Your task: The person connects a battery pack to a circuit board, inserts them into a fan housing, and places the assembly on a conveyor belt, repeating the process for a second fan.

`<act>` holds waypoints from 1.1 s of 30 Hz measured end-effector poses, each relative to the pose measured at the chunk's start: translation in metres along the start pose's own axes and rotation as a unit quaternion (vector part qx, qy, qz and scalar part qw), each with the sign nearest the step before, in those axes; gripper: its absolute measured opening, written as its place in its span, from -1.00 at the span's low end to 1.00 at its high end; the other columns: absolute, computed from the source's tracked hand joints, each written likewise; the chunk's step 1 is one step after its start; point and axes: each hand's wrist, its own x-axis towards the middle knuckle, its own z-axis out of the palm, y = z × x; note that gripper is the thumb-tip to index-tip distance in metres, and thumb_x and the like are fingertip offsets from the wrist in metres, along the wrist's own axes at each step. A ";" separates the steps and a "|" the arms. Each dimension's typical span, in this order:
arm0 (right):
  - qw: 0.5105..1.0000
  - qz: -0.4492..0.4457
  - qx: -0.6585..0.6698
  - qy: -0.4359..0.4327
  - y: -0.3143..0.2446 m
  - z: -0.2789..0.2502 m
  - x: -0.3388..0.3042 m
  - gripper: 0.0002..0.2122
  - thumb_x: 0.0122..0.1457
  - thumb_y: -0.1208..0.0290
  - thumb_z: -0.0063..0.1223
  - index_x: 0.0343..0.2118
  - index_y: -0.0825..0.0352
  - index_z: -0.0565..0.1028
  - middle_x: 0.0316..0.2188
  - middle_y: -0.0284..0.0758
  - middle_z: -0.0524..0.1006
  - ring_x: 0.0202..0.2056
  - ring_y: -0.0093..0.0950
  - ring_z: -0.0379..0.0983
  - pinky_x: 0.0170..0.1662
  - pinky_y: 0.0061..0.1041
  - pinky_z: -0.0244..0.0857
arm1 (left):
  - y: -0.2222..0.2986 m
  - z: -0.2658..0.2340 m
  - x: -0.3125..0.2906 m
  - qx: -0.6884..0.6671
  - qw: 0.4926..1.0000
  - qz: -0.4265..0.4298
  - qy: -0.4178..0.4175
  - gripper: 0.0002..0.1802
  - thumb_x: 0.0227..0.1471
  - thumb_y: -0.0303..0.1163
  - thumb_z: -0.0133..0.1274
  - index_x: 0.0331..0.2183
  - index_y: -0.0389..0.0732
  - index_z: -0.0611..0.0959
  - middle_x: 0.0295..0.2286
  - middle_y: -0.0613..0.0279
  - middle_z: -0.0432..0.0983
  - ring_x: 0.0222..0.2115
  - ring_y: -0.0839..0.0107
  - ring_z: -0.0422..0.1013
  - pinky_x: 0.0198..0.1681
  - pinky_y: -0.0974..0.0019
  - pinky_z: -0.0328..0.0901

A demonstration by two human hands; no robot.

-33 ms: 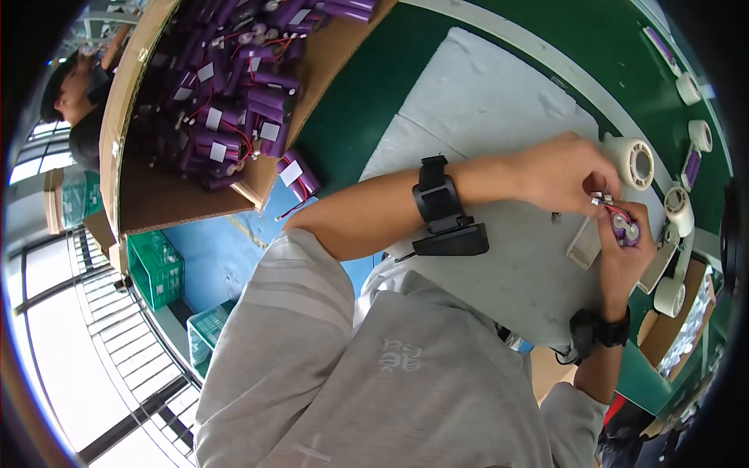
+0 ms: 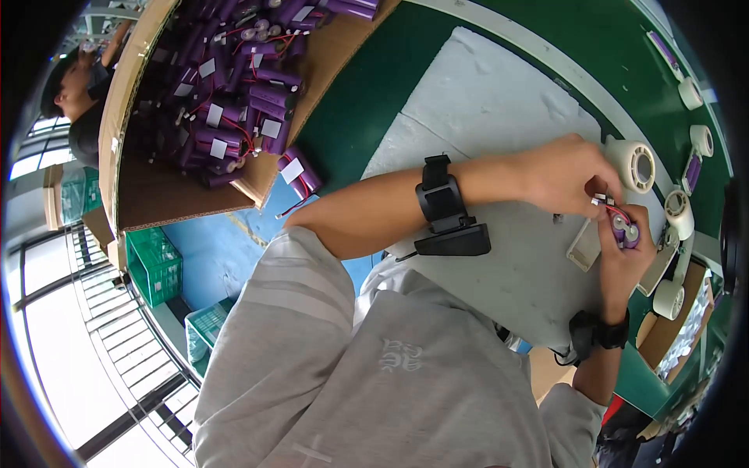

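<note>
My right hand (image 2: 626, 257) is closed around a purple battery pack (image 2: 622, 231), with its round pale cell ends facing up. Red and dark wires (image 2: 615, 209) rise from the pack to a small white connector (image 2: 599, 200). At that connector my left hand (image 2: 571, 173) is closed in a pinch, its fingertips partly hidden behind the hand. Both hands are close together above the right edge of a pale grey foam mat (image 2: 499, 93). Beside the pack, a flat pale rectangular piece (image 2: 583, 246) lies on the mat.
A cardboard box (image 2: 234, 204) full of wired purple packs stands at upper left, with one pack (image 2: 299, 173) by its edge. White tape rolls (image 2: 633, 165) line the right side of the green table (image 2: 351, 93). Another open box (image 2: 649, 337) sits lower right. A person (image 2: 78, 90) is at far left.
</note>
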 end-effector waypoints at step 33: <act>0.990 0.023 0.111 0.081 -0.003 -0.005 -0.002 -0.74 -0.02 0.43 0.35 -0.41 0.40 0.45 -0.56 -0.40 0.42 -0.54 -0.70 0.24 -0.49 -0.67 0.18 | 0.010 -0.006 -0.003 -0.133 0.983 -0.118 -0.049 -0.82 -0.03 -0.57 0.19 -0.29 -0.30 0.64 -0.45 0.29 0.57 -0.47 0.60 0.45 -0.40 0.49 0.37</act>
